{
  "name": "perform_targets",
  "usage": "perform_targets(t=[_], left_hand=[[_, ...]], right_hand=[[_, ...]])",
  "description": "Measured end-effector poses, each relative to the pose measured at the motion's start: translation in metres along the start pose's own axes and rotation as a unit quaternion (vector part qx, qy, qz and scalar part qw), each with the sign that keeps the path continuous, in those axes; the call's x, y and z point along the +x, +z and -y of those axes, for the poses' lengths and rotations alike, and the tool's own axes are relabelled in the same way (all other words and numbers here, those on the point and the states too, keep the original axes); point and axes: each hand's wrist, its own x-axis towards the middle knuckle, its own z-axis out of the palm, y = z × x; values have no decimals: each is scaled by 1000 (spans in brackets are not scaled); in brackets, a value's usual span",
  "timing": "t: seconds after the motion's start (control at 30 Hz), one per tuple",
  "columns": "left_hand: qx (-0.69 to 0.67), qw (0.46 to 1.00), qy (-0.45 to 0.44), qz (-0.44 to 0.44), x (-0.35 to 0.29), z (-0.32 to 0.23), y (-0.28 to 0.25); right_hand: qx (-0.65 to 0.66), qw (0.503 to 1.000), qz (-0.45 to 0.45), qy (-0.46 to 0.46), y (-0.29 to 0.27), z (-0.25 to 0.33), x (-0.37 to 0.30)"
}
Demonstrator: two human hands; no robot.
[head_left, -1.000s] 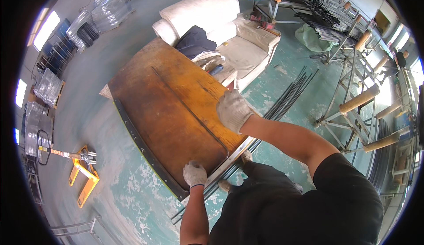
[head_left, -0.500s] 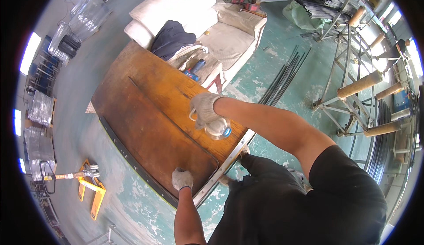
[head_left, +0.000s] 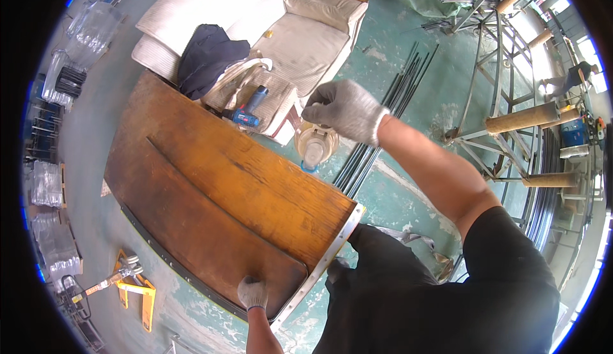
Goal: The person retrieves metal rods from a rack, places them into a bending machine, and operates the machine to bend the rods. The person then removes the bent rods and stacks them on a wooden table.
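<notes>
My right hand [head_left: 348,110], in a grey knit glove, is raised past the far right side of the brown wooden table [head_left: 287,207]. Its fingers are curled closed at the top of a clear plastic jug [head_left: 315,144] with a blue cap; the grip on the handle is hidden. The jug tilts with its cap toward me. On the dark brown panel [head_left: 211,226] lying over the table rests my left hand [head_left: 253,292], gloved too and closed. Its fingertips are hidden, so what it holds, if anything, does not show.
A cream sofa [head_left: 313,41] beyond the table bears dark clothing [head_left: 207,60] and a blue cordless drill [head_left: 249,108]. Long dark rods [head_left: 389,111] lie on the green floor to the right, near a metal rack [head_left: 504,98]. A yellow pallet jack [head_left: 137,290] stands left.
My right hand has lifted the jug from over the table out past its far right edge. My left hand stays closed on the panel. The whole view has shifted.
</notes>
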Motion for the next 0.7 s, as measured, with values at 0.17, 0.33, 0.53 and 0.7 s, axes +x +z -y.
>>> perform_targets(t=[0.17, 0.33, 0.53, 0.7], left_hand=[[-37, 999, -12, -33, 2, 1, 9], [2, 999, -18, -43, 5, 19, 16], [-71, 996, -61, 2, 6, 24, 16], [-72, 994, -77, 24, 4, 14, 19]], right_hand=[[24, 987, -83, 135, 75, -141, 103], [148, 935, -165, 276, 167, -326, 201], [252, 904, -164, 303, 287, -515, 262], [-133, 970, 19, 202, 344, -628, 250]])
